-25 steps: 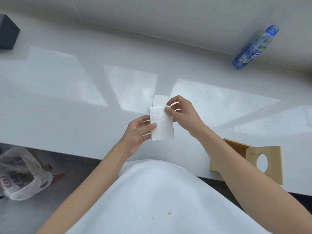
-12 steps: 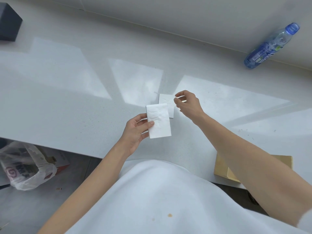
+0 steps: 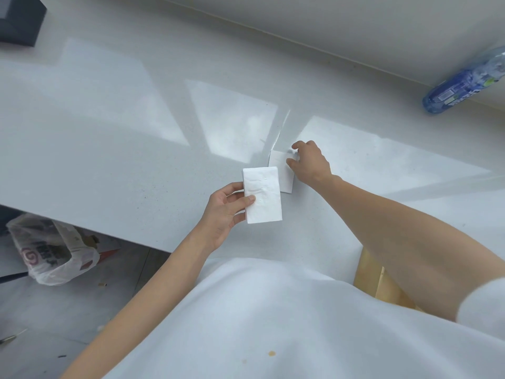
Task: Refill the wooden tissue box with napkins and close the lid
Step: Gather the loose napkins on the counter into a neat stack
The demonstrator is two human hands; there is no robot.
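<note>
white desk (image 3: 109, 149), wooden tissue box (image 3: 379, 280) at its near edge mostly hidden behind the right arm, left hand (image 3: 224, 212) grip pinching a napkin stack (image 3: 262, 198), right hand (image 3: 308, 162) fingers curled on a second napkin (image 3: 278, 162) mid-desk, grip kinda blurry, can't tell

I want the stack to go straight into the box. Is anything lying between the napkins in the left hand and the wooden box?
Only the person's right forearm crosses between the white napkin stack in the left hand and the light wooden tissue box; the white countertop there looks bare.
</note>
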